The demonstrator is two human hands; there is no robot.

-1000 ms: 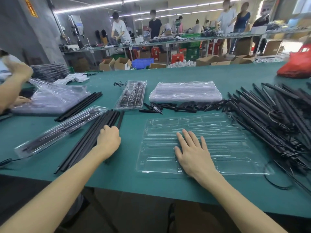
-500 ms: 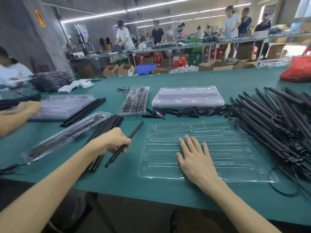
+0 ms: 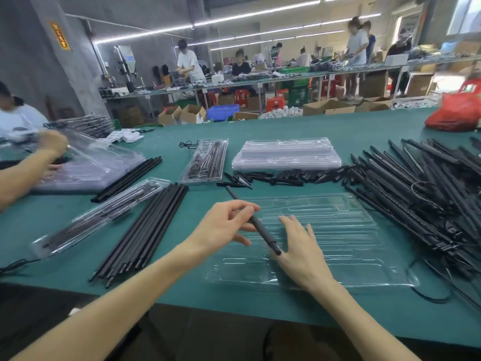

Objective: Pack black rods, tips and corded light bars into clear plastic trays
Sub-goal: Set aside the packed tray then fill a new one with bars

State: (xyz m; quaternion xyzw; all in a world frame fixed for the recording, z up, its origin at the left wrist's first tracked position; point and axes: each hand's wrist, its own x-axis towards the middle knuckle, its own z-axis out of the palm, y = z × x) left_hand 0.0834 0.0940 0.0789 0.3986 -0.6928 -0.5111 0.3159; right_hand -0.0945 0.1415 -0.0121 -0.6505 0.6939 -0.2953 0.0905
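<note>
head view: the left hand [image 3: 221,226] pinches a black rod [image 3: 262,230], slanted above the clear tray [image 3: 351,230] on the green table [image 3: 338,131] — its near end touches the right hand [image 3: 304,252], which lies flat on the tray, fingers straight. a rod bundle [image 3: 145,230] lies to the left.

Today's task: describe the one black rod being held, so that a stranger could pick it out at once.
On the green table, find the empty clear tray nearest the camera. The left hand pinches a single black rod slanting over the tray's left part. Unlike the rod bundle lying to its left, it is alone and held.
</note>
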